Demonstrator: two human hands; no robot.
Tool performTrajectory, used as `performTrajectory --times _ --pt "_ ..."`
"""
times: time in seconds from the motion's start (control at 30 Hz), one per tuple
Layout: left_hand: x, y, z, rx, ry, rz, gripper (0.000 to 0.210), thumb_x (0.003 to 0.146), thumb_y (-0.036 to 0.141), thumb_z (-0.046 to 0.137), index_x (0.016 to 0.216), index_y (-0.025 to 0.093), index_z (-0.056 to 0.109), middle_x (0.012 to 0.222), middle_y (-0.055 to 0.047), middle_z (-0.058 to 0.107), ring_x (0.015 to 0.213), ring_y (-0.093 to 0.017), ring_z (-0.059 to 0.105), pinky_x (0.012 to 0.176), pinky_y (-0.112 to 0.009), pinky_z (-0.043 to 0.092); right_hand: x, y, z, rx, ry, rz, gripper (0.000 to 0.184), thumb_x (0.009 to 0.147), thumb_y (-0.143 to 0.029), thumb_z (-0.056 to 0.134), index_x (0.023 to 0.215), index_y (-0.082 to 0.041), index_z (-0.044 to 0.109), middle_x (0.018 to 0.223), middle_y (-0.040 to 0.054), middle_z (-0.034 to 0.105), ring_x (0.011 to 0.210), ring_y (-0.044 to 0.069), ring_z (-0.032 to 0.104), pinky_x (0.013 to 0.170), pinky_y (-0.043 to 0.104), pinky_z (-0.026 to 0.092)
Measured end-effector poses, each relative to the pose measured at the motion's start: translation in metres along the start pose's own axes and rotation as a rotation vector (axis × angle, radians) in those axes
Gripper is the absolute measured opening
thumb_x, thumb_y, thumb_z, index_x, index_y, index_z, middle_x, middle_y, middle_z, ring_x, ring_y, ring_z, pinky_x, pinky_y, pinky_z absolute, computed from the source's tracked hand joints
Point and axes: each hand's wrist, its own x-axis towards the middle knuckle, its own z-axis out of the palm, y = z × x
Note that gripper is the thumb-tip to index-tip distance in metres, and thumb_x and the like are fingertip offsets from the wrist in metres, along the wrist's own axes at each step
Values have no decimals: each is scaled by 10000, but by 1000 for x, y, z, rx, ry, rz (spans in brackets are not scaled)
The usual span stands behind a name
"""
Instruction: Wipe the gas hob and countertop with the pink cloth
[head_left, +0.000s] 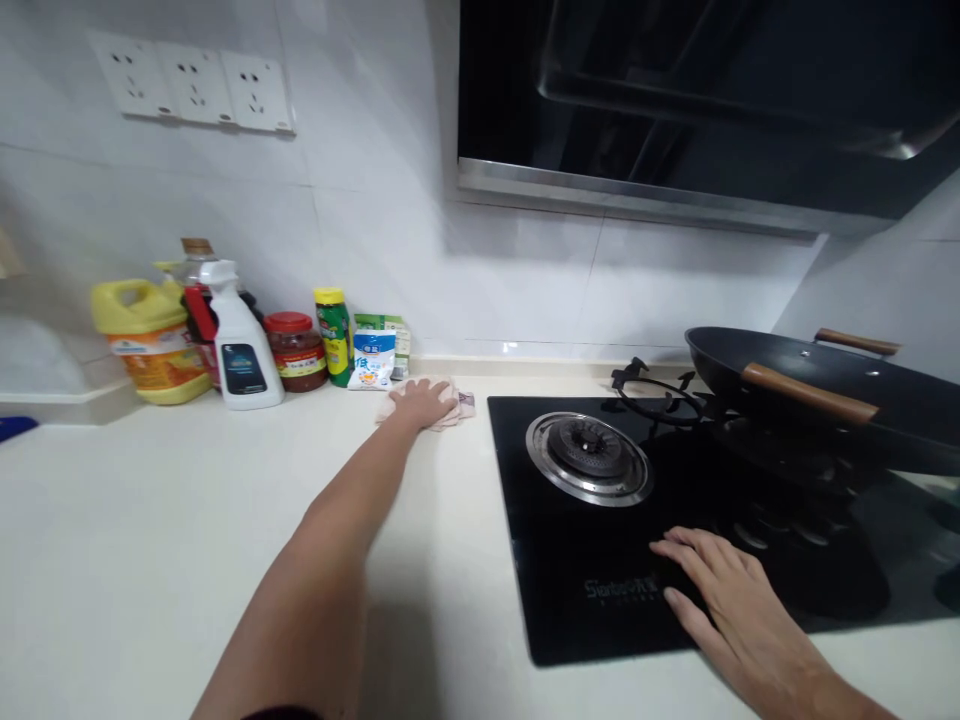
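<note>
My left hand (424,403) reaches far forward and presses on a pale pink cloth (453,416) at the back of the counter. The cloth is bunched under the palm and fingers, with a patterned end sticking out on the right. Just behind it stand a white and blue packet (373,358) and a green packet (402,340). Over the front of the black glass gas stove (555,580), my right hand (724,595) is held with fingers loosely apart and nothing in it. Its fingertips are at the glass; whether they touch cannot be made out.
A wide wok (825,370) stands on the stove's right side. A loose pan support (660,398) lies behind the uncovered burner (590,455). Left of the cloth are a green bottle (334,335), red-lidded jar (295,350), spray bottle (241,340) and yellow jug (150,340). A range hood (675,190) hangs above.
</note>
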Motion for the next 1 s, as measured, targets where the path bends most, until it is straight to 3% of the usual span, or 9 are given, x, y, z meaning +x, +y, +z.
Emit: performTrajectory --times 0.3,0.47,0.57,0.73,1.0 --pt "-97 -51 -27 23 11 -101 688 855 726 320 1461 423 436 1565 -96 390 1398 -435 301 1048 -717 219 4 -7 -7 10 -4 -15 379 979 -484 401 1244 -317 614 1291 68 597 1203 273 538 994 467 423" --pt "-164 -94 -47 56 25 -214 675 867 709 316 1462 414 437 1575 -103 374 1396 -439 303 1023 -730 248 3 -8 -7 2 4 -13 384 978 -474 385 1236 -294 606 1292 73 586 1182 268 531 963 462 414" --pt "-207 -105 -54 81 37 -253 669 872 703 327 1463 409 437 1573 -103 377 1392 -441 309 1026 -724 253 1 -9 -6 -9 12 -16 400 976 -474 371 1234 -279 608 1287 84 585 1177 277 523 935 454 419" --pt "-283 -90 -58 112 55 -216 607 890 669 361 1444 436 450 1562 -48 400 1394 -392 321 1062 -671 262 -1 -6 -4 -5 12 -37 422 986 -472 348 1245 -255 602 1277 96 582 1161 284 522 927 461 417" --pt "-399 -54 -57 128 58 -5 546 918 630 395 1417 434 500 1566 -5 398 1421 -343 311 1112 -555 283 -4 -6 -5 -11 7 -43 467 995 -459 318 1286 -233 605 1272 111 584 1122 291 529 909 461 419"
